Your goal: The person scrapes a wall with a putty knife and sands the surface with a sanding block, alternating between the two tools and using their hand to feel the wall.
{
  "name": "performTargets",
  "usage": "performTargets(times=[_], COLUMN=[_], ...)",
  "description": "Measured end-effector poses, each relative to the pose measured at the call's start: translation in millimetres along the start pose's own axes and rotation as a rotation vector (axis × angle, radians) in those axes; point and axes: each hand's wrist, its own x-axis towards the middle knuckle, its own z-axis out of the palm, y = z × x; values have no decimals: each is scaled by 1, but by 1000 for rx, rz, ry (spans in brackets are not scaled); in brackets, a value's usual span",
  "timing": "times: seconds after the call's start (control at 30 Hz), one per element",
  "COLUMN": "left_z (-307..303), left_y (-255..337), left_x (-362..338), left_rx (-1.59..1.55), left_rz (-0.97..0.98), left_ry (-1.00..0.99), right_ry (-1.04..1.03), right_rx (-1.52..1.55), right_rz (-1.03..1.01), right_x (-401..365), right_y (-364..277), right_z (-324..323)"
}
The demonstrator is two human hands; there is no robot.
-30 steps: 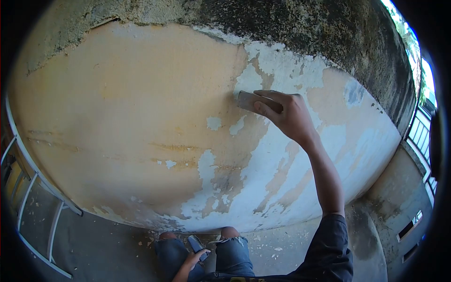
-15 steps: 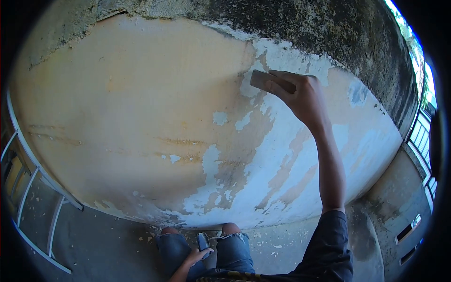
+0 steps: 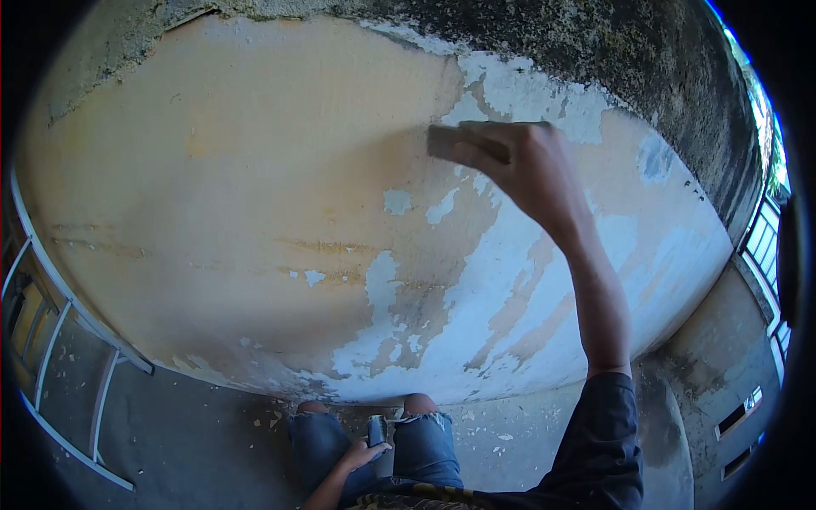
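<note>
My right hand [image 3: 523, 170] is raised against a wall [image 3: 238, 187] of peeling peach paint and grips a flat brown sanding block [image 3: 449, 141], pressed on the wall at the edge of a bare white patch [image 3: 527, 102]. The hand and block look blurred. Low in the view, my left hand [image 3: 361, 455] rests between my knees in torn jeans and holds a small dark object [image 3: 376, 430]; what it is I cannot tell.
A white metal ladder frame [image 3: 51, 340] leans at the left. Paint flakes lie on the grey concrete floor [image 3: 187, 450]. The wall's top [image 3: 595, 42] is dark, mossy concrete. A railing [image 3: 765, 246] and a low ledge stand at the right.
My right hand moved the block up the wall, then slid it a little left. My left hand stayed between my knees.
</note>
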Motion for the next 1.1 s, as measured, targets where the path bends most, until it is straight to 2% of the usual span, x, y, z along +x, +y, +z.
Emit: performTargets(times=[0.07,0.17,0.2,0.23,0.3,0.33,0.37,0.43,0.47,0.5,0.57,0.63,0.7,0.73,0.8,0.87,0.93,1.03,1.07,1.1], left_z=[1,2,1,-1,-1,-1,0,1,1,0,-3,1,-1,-2,-4,-3,0,-2,-4,-5], left_y=[7,23,21,12,11,10,9,19,23,24,21,24,26,23,20,19,28,25,25,26], left_x=[-11,-13,-17,-16,-6,-8,-10,-13,-15,-20,-22,-19,-21,-20,-16,-20,-19,-25,-23,-23], left_rx=[-75,-115,-86,-81,-58,-67,-102,-137,-119,-97,-75,-66,-86,-84,4,-24,-54,-61,-30,1], left_rz=[23,63,86,75,44,47,53,54,99,138,122,128,60,59,17,70,124,84,78,70], left_ry=[22,32,28,27,-11,-12,28,66,59,52,44,38,56,55,12,69,116,97,84,68], right_ry=[166,51,65,62,79,163,158,82,-87,-94,-40,185,192,202,281,345,388,102,151,220], right_rx=[5,-20,-149,-142,-44,-71,-75,-183,-32,-26,102,201,95,70,-17,-43,-26,-77,-10,53], right_rz=[-28,-119,-226,-216,-56,-23,-36,-23,-50,-43,40,100,88,-6,-71,-100,-47,-154,-167,-95], right_x=[0,6,5,2,3,0,-1,-7,-10,-14,-18,-17,-25,-29,-37,-38,-40,-59,-60,-57], right_y=[15,4,-5,-8,-13,-10,-8,-10,-11,-6,14,25,26,20,12,16,17,-4,-6,1], right_z=[-5,23,26,21,5,-2,3,14,13,15,14,10,29,40,47,52,62,67,64,66])
